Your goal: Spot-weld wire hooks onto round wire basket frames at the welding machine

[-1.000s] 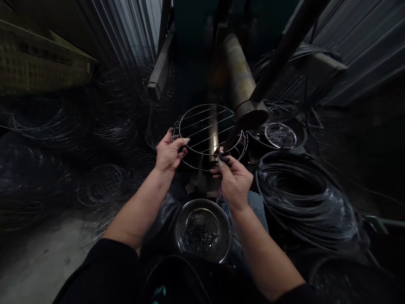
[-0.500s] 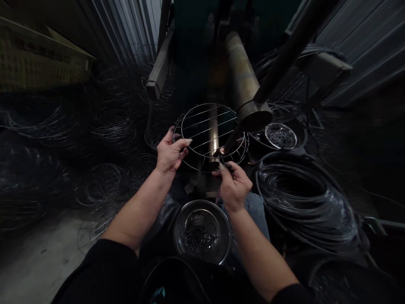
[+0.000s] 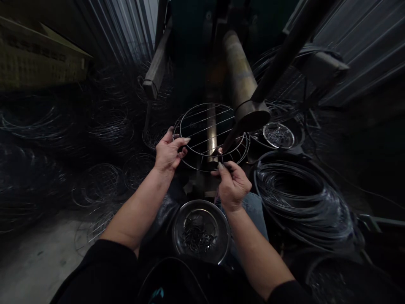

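A round wire rack (image 3: 202,131), with a ring and parallel cross wires above a lower ring, is held level in front of me. My left hand (image 3: 169,152) is closed on its left rim, thumb on top and fingers beneath. My right hand (image 3: 234,183) is closed in a pinch at the near edge; whatever lies between thumb and finger is too small to make out. Just above those fingertips, the copper-coloured tip (image 3: 220,150) of a slanted arm meets the rack's near rim. A brass-coloured lower bar (image 3: 211,131) passes under the rack.
A metal bowl (image 3: 202,255) of small metal pieces sits in my lap. To the right lies a large coil of wire (image 3: 303,202), with another bowl (image 3: 278,136) behind it. A thick machine cylinder (image 3: 242,69) hangs overhead. Wire rings (image 3: 98,181) are piled at left.
Both hands and the rack keep nearly the same place. The whole view has shifted slightly; no grip has visibly changed.
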